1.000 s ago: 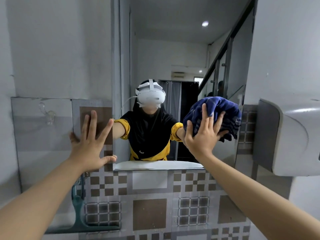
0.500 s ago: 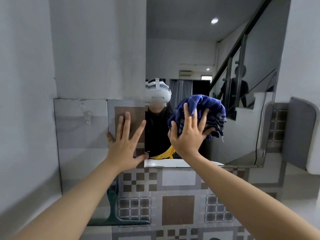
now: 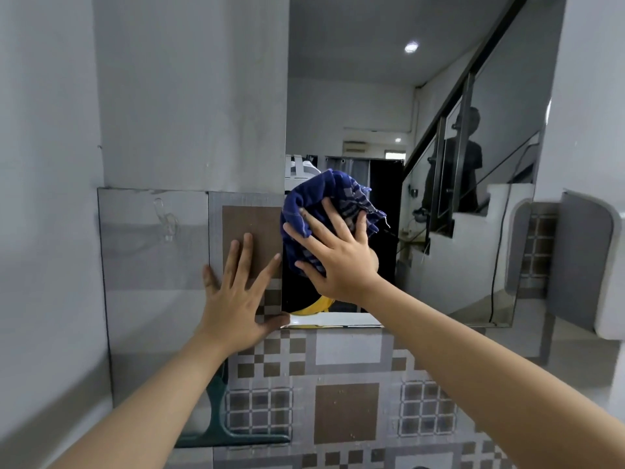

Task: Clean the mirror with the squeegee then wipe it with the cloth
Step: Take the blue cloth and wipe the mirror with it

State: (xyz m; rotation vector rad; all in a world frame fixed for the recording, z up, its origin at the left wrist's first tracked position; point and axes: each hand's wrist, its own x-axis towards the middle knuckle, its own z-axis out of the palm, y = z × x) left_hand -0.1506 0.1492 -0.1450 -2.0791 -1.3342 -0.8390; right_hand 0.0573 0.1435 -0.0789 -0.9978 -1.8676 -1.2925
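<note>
The mirror (image 3: 389, 106) hangs on the wall ahead, its bottom edge just above patterned tiles. My right hand (image 3: 341, 262) presses a bunched blue cloth (image 3: 324, 201) flat against the mirror's lower left area, fingers spread over it. My left hand (image 3: 236, 296) lies open and flat on the brown tile beside the mirror's left edge, thumb near its bottom corner. The dark green squeegee (image 3: 226, 424) stands low against the tiles, partly hidden behind my left forearm.
A grey wall-mounted dispenser (image 3: 595, 265) juts out at the right. A clear plastic hook (image 3: 165, 218) sticks to the pale panel at the left. The mirror reflects a staircase, a railing and a standing person.
My right hand has slid the cloth leftward across the mirror toward its left edge. The camera view has swung right. My left hand stays flat on the tile.
</note>
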